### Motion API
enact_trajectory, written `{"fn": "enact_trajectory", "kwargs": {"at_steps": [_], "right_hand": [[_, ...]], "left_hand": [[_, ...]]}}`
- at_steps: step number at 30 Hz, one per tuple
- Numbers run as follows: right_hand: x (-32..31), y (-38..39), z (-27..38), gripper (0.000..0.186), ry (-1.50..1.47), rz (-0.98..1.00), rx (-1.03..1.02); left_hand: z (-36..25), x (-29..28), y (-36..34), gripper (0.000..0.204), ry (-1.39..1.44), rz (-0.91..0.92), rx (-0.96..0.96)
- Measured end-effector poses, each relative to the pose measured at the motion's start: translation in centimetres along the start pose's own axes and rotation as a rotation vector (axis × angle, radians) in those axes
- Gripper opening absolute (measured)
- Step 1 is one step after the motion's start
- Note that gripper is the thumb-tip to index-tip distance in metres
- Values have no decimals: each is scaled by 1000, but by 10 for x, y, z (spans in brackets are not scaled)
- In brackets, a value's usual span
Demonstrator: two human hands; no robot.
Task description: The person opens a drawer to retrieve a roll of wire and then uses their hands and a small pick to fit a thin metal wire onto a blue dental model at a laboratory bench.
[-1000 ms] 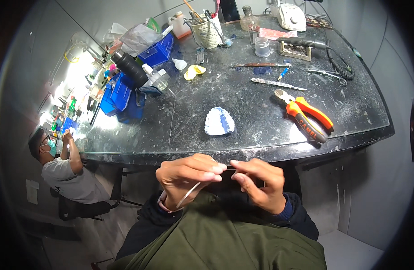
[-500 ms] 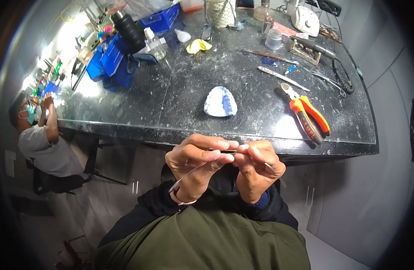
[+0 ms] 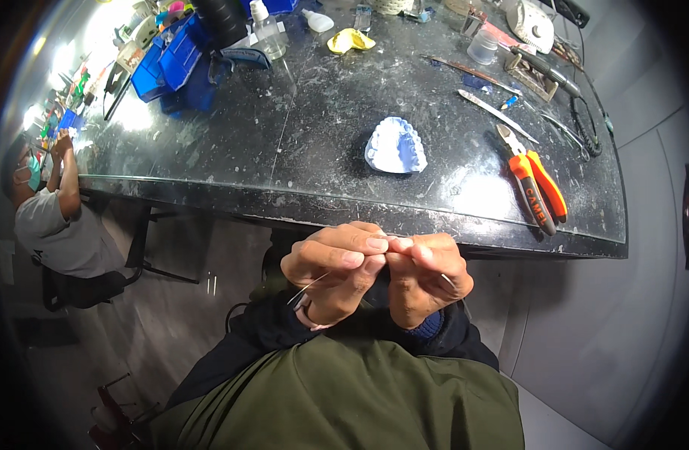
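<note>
My left hand [image 3: 333, 266] and my right hand [image 3: 427, 277] meet fingertip to fingertip in front of the table's near edge. Both are closed in a pinch on a thin metal wire [image 3: 308, 288]. One length of it slants down past my left palm, and a short end sticks out by my right hand's fingers. The middle stretch is hidden behind my fingertips. Beyond my hands, a pale blue-white dental cast [image 3: 395, 147] of a tooth arch lies on the dark table. Cutting pliers [image 3: 536, 184] with orange and black handles rest to its right.
Behind the pliers lie a flat metal tool [image 3: 497, 115] and a handpiece [image 3: 543, 71] with a coiled cord. Farther back are a yellow piece [image 3: 351, 41], a clear spray bottle [image 3: 267, 31] and blue bins [image 3: 167, 60]. A co-worker [image 3: 59, 202] sits at the far left.
The view has shifted, so the cast and pliers appear slightly higher and farther right. My fingertips have drawn closer together on the wire, whose left length now slants a little differently.
</note>
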State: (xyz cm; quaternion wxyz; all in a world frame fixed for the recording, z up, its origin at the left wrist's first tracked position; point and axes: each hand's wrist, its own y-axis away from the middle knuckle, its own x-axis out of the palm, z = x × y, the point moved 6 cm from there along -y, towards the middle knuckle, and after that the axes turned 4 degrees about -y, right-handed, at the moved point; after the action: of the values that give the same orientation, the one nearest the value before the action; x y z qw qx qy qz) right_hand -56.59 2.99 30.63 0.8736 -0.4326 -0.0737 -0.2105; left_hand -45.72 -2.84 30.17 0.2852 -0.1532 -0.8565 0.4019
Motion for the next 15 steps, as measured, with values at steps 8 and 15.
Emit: {"fn": "enact_trajectory", "kwargs": {"at_steps": [8,15], "right_hand": [[-3,8,-13,24,-163,-139,-4],[1,3,-14,20,122,-138,-33]], "left_hand": [[3,-3,1,27,-73,-25,-4],[4,-2,-1,24,-290,-72,-29]]}}
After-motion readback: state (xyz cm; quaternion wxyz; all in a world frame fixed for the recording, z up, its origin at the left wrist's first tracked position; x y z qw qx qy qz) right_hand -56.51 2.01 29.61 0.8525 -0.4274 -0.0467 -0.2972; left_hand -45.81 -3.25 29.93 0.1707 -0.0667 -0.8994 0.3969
